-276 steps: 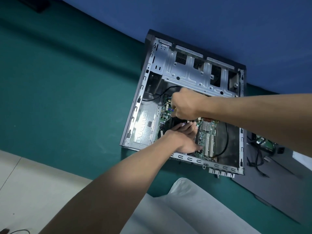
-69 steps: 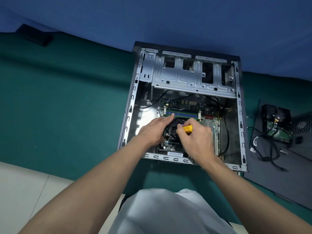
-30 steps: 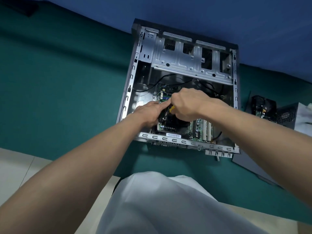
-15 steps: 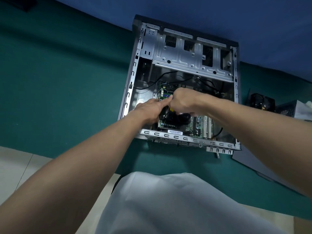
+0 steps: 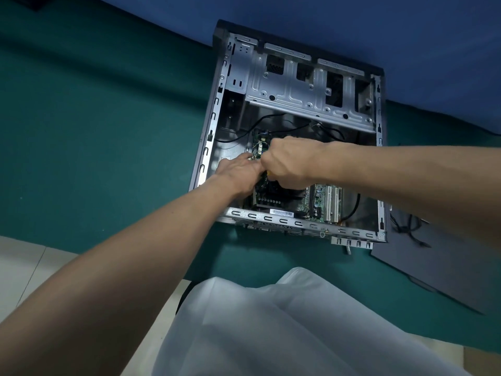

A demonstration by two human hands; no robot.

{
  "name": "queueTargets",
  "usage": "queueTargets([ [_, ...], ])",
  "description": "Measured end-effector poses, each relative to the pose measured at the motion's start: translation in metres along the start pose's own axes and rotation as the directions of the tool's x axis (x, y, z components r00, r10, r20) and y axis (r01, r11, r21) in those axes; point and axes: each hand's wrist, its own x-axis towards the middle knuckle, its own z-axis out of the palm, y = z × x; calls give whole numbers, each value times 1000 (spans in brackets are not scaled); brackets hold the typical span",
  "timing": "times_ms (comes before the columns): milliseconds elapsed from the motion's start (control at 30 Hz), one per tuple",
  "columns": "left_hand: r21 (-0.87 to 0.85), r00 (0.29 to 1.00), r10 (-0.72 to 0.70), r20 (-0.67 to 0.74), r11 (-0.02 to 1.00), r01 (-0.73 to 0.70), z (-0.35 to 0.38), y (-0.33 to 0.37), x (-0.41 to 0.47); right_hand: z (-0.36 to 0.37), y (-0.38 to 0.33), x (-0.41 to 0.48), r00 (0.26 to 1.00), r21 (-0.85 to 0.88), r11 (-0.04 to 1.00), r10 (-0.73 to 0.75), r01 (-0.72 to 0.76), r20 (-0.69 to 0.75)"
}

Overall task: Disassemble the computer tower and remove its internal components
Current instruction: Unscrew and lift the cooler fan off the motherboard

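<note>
the computer tower (image 5: 235, 66) lies on its side on the green bench (image 5: 108, 131), open side up. both hands reach into the tower's near left part, over the motherboard (image 5: 317, 198). the left hand (image 5: 238, 173) rests at the left edge of the black cooler (image 5: 273, 192), its fingers fairly straight and relaxed, the tips partly hidden. the right hand (image 5: 288, 161) touches it, fingers curled tight into a fist round a yellow tool (image 5: 267, 174); only a sliver of it shows under the fist. a bare metal drive cage (image 5: 306, 89) fills the tower's far end, and black cables (image 5: 260, 122) run between cage and motherboard. a dark panel (image 5: 439, 270) lies just right of the tower.
</note>
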Motion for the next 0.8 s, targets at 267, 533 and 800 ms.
queueTargets([
  [267,-47,998,19,65,999,-16,-7,2,-7,9,5,3,690,692,166,397,-703,605],
  [533,-114,997,-9,72,993,18,7,-7,6,13,-14,1,927,214,908,322,-360,191],
  [800,-75,1000,-21,17,997,22,15,-8,11,2,-4,-2,990,-318,937,-130,143,62],
])
